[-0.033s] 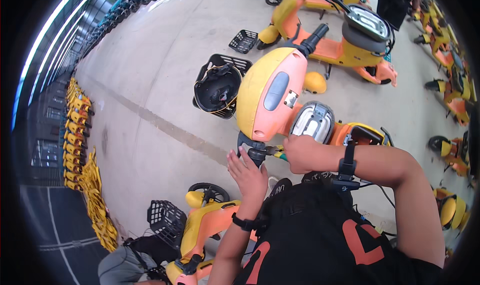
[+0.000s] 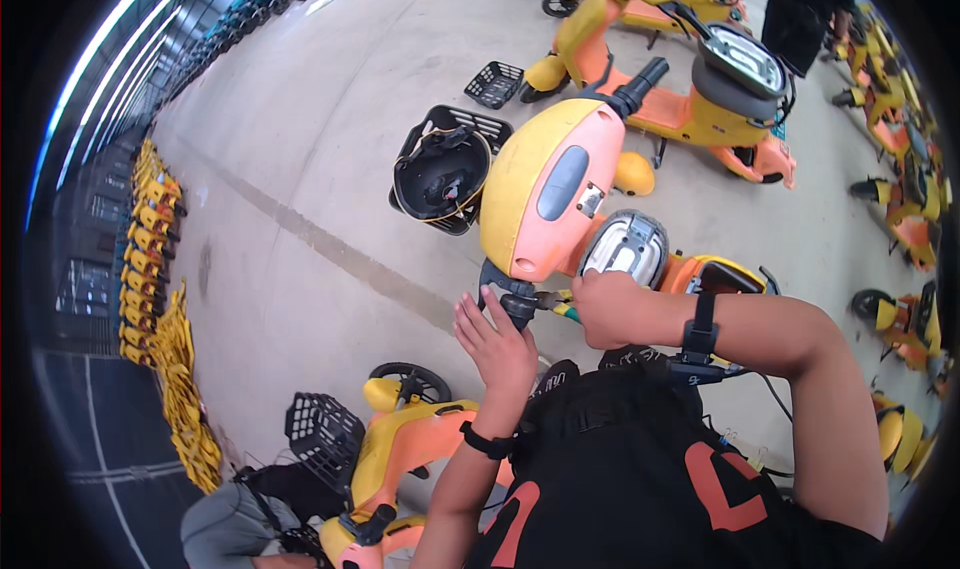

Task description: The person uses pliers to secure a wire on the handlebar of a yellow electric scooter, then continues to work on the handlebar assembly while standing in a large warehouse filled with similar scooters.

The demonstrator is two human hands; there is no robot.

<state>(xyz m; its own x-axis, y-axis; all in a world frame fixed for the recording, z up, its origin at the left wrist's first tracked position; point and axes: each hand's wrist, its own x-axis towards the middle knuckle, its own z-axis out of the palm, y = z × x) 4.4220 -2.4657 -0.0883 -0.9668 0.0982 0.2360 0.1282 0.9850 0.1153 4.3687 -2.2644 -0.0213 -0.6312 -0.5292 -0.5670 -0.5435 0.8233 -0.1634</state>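
The yellow and pink scooter head (image 2: 540, 194) is in front of me, with a black basket (image 2: 480, 124) on its far-left side holding an upturned black helmet (image 2: 440, 181). My left hand (image 2: 497, 347) has its fingers stretched out against the near handlebar grip (image 2: 517, 311), beside the black brake lever (image 2: 490, 274). In my closed right hand (image 2: 610, 309) are pliers (image 2: 568, 311) with green and yellow handles. Their metal jaws point left and meet the grip's inner side; exactly what they bite on is too small to tell.
Behind it stands another yellow-pink scooter (image 2: 660, 114), with a loose black basket (image 2: 494, 84) on the floor. At lower left, a person in grey trousers (image 2: 235, 524) is beside a third scooter (image 2: 410, 449). Someone in black (image 2: 800, 19) stands at far right. Yellow parts (image 2: 180, 399) are piled left.
The view has shifted slightly, so the scooter head and basket appear a little further right. Both hands keep practically the same hold at the handlebar grip.
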